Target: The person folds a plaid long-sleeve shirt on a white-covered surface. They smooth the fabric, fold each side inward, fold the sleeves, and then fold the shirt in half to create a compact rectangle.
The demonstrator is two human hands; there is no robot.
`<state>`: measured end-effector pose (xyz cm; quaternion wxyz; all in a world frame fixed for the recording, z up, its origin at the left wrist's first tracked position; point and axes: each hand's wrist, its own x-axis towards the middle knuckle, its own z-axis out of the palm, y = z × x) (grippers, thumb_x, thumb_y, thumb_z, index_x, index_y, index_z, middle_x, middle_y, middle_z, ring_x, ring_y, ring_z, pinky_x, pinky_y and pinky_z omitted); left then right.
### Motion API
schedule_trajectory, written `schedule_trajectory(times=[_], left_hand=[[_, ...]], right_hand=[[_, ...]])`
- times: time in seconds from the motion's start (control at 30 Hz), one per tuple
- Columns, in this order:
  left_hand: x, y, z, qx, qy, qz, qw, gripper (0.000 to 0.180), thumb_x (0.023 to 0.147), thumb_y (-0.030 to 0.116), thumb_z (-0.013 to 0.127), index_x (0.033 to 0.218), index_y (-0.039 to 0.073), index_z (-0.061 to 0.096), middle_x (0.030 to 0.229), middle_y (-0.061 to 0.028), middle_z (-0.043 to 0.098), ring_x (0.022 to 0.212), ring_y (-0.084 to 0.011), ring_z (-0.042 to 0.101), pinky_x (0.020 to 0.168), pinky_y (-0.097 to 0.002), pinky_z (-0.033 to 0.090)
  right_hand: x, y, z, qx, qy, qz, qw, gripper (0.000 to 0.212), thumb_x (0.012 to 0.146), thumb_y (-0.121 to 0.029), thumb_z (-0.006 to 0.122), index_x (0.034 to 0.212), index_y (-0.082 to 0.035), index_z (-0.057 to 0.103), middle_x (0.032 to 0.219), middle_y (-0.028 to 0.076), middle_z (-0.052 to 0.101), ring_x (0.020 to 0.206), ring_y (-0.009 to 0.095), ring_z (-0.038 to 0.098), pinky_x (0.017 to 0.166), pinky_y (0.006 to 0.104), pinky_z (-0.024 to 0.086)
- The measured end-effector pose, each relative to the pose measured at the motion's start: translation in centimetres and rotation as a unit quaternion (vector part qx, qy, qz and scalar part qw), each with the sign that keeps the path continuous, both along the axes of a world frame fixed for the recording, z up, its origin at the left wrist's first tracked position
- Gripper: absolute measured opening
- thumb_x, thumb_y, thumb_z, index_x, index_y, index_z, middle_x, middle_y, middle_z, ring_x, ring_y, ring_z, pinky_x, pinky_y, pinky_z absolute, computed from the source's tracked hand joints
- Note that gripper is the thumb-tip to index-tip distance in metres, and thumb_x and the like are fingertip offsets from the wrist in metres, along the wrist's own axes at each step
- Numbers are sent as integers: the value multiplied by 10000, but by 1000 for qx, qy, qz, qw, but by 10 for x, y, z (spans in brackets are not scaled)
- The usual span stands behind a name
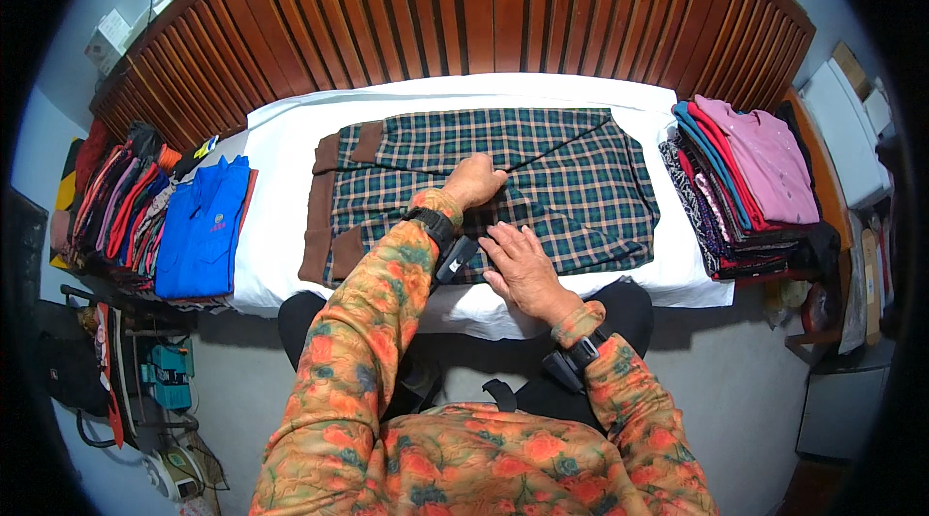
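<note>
A dark green plaid shirt (571, 216) with brown ribbed trim lies flat across a white sheet (697, 282). Its brown hem (316, 216) faces left, and two brown cuffs (368, 142) rest on the body just inside that hem. My left hand (474, 181) is on the middle of the shirt, its fingers curled in on the cloth; creases run from it toward the upper right. Nearer to me, my right hand (527, 269) lies palm down on the shirt's front edge with the fingers spread. Both wrists carry black straps with small devices.
Stacked clothes with a blue garment (201, 230) on top stand at the left. At the right is another pile, topped by a pink garment (760, 163). A slatted wooden headboard (474, 13) rises behind the sheet. On the floor at lower left sits a teal case (169, 376).
</note>
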<state>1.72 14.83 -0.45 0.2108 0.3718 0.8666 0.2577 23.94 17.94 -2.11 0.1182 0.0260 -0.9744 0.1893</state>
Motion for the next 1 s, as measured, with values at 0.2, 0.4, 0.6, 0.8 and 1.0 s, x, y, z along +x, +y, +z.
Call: schedule_trajectory(times=[0.2, 0.4, 0.6, 0.8, 1.0], left_hand=[[-4, -12, 6, 75, -160, -32, 984, 171, 947, 184, 633, 893, 22, 630, 845, -59, 632, 746, -140, 561, 711, -318, 502], [-7, -15, 21, 49, -214, -159, 962, 125, 933, 143, 696, 1030, 65, 684, 1010, -54, 656, 966, -186, 590, 907, -336, 495], [3, -10, 24, 28, -92, -143, 985, 159, 848, 124, 764, 890, 36, 638, 882, -116, 670, 858, -266, 643, 810, -395, 521], [23, -24, 13, 98, 208, -75, 970, 166, 871, 107, 701, 958, 43, 575, 938, -148, 605, 888, -359, 604, 770, -457, 484], [56, -46, -1, 201, 273, -160, 927, 201, 870, 25, 627, 1058, 21, 556, 1089, -159, 555, 1013, -354, 553, 869, -468, 450]], right_hand=[[-5, 34, 9, 11, 184, -135, 974, 374, 872, -77, 637, 1237, -3, 607, 1284, 167, 590, 1262, 346, 521, 1091, 480, 399], [-2, 59, 1, 16, 28, -269, 963, 328, 884, -108, 672, 1205, -71, 614, 1110, 93, 606, 1094, 292, 545, 976, 446, 403], [1, 62, 0, 46, 48, -267, 962, 188, 864, -125, 699, 1027, -89, 611, 995, 80, 587, 1028, 281, 539, 882, 447, 365], [1, 63, -5, 30, 18, -291, 956, 175, 860, -123, 688, 1005, -97, 595, 967, 83, 595, 999, 291, 558, 851, 453, 360], [-1, 65, -14, 68, 28, -290, 954, 221, 823, -120, 698, 1018, -113, 594, 961, 68, 626, 970, 290, 598, 804, 457, 388]])
